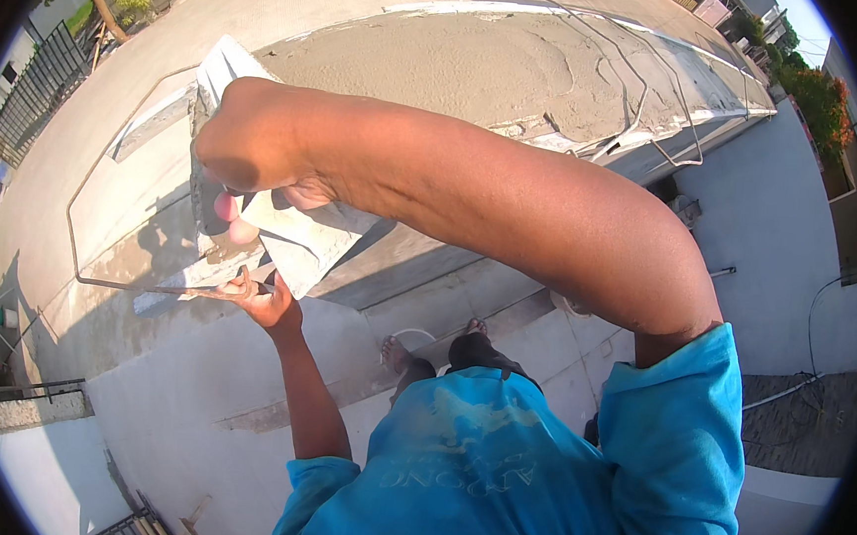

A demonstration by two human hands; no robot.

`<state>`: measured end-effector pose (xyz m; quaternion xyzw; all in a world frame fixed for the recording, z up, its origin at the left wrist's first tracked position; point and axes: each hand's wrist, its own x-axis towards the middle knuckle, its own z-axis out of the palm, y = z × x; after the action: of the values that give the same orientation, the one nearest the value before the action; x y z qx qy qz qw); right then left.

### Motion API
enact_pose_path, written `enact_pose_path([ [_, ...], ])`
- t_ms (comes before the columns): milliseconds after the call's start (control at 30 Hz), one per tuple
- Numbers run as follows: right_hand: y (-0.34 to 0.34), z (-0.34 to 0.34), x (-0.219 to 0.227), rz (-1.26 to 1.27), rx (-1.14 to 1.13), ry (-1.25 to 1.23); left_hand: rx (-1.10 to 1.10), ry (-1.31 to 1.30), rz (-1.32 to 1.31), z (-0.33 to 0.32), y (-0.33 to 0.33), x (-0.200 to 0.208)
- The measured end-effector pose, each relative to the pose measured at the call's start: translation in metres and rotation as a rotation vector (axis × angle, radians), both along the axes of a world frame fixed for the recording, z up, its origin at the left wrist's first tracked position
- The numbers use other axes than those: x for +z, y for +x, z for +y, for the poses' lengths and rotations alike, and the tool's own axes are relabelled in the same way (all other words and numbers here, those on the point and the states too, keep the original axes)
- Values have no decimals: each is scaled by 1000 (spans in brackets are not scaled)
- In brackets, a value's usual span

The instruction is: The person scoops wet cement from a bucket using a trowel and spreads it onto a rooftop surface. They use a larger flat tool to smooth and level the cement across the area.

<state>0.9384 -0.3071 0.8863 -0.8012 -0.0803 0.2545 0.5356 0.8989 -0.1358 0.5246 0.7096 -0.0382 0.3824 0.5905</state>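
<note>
My right arm reaches across to the left, and my right hand is closed, with its fingertips curled under. It grips a flat, pale, cement-smeared plate that looks like a plastering float; its handle is hidden by the hand. One white corner shows beyond my wrist and another points down toward my left hand. My left hand, smeared with grey, lies palm up below that lower corner, fingers apart. Close by its fingertips runs a thin bent metal rod. Whether the left hand touches the rod or the plate I cannot tell.
Wet grey concrete covers a raised slab beyond my arm. Bent metal rods stick up over its right end. A white wall stands at right. My sandalled feet are beside a pale round rim on the paved step.
</note>
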Motion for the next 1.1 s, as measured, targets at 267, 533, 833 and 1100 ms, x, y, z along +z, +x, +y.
enact_pose_path([
  [267, -9, -128, -9, 14, -308, 9, -64, -320, 80, -20, -12, 29],
  [533, -15, -228, -11, -88, -417, -74, 3, -220, 135, -20, -16, 30],
  [833, 9, -340, -24, -1, -261, 316, 416, -47, -87, -75, -56, 57],
  [1100, -36, -366, 40, -297, -427, -266, -376, 446, -384, -222, -90, 173],
])
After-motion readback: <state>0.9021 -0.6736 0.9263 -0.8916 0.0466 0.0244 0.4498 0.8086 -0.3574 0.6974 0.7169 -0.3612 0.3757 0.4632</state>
